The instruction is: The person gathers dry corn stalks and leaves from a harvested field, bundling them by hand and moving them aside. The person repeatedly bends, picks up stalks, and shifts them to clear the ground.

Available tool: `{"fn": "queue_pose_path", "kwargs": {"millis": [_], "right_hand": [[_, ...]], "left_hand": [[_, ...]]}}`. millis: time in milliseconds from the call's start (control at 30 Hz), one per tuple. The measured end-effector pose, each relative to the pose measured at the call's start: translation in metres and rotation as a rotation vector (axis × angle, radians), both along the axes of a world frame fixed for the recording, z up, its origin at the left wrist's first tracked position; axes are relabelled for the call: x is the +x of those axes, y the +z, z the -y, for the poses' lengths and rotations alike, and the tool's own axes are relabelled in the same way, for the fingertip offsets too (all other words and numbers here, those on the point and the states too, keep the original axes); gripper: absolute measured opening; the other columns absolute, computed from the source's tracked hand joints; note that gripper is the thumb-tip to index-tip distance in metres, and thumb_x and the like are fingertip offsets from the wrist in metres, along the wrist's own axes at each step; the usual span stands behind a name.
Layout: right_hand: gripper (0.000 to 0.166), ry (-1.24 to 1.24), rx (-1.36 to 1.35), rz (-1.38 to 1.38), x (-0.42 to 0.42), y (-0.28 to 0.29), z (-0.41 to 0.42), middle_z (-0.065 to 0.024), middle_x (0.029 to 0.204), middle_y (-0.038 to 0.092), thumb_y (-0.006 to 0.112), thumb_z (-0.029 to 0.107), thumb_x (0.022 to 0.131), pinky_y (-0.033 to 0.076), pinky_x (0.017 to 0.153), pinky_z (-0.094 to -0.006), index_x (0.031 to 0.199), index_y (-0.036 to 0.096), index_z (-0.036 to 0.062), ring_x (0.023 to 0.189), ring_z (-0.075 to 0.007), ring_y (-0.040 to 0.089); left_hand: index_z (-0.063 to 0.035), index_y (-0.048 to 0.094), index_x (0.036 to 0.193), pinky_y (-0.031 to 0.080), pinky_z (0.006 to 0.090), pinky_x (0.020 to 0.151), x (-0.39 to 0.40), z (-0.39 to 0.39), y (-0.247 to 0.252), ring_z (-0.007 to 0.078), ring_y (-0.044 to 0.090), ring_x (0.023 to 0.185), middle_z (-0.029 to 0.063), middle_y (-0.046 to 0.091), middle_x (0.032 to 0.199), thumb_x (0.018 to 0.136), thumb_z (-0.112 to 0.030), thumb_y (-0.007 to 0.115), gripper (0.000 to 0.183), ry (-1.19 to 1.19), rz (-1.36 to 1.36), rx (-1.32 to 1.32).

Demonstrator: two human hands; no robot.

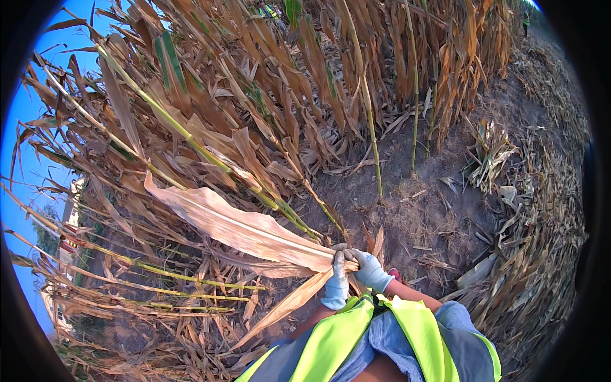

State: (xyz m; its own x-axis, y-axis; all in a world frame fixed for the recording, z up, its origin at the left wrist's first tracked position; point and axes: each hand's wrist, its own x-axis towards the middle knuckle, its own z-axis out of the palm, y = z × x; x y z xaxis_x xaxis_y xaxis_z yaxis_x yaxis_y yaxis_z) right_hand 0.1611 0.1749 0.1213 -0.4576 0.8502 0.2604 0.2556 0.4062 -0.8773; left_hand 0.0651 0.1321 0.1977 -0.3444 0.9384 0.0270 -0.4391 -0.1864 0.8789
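Note:
My left hand [337, 281] and my right hand [370, 271], both in pale work gloves with soiled fingers, meet in front of my body. Between them they grip the narrow ends of several dry corn leaves [248, 235]. One broad tan leaf fans out to the upper left, and a narrower dry leaf [291, 302] hangs to the lower left. Short leaf ends stick up behind my right hand. Just beyond the hands, green-yellow corn stalks [205, 152] lean to the upper left from the ground. My fingertips are partly hidden by one another and the leaves.
Standing dry corn [286, 95] fills the upper view. More stalks [176, 276] slant at the left. Bare soil [405, 219] lies ahead, with a husk bundle [490, 160] and heaped dry stalks and leaves [539, 238] at the right. A person [525, 21] stands far off, upper right.

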Motion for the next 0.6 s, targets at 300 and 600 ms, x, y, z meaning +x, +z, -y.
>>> {"fn": "queue_pose_path", "kwargs": {"millis": [300,600], "right_hand": [[0.046,0.093,0.039,0.017,-0.007,0.010,0.019,-0.0193,0.099,0.061,0.060,0.006,0.074,0.049,0.078,-0.0398,0.118,0.047,0.0048,0.093,-0.0362,0.060],[0.035,0.093,0.033,0.261,0.016,0.008,0.030,-0.0179,0.088,0.062,0.057,0.010,0.078,0.049,0.068,-0.0422,0.112,0.047,0.0069,0.080,-0.0367,0.061]], "left_hand": [[0.0041,0.041,0.114,0.042,0.0313,0.090,-0.012,0.021,0.023,0.0132,0.053,0.081,0.0031,0.053,0.077,0.095,-0.021,0.047,0.032,-0.006,-0.058,0.079],[0.0021,0.037,0.124,0.045,0.0353,0.083,-0.020,0.022,0.057,0.0168,0.053,0.079,0.0039,0.050,0.076,0.093,-0.020,0.050,0.040,0.108,0.055,0.133]]}}
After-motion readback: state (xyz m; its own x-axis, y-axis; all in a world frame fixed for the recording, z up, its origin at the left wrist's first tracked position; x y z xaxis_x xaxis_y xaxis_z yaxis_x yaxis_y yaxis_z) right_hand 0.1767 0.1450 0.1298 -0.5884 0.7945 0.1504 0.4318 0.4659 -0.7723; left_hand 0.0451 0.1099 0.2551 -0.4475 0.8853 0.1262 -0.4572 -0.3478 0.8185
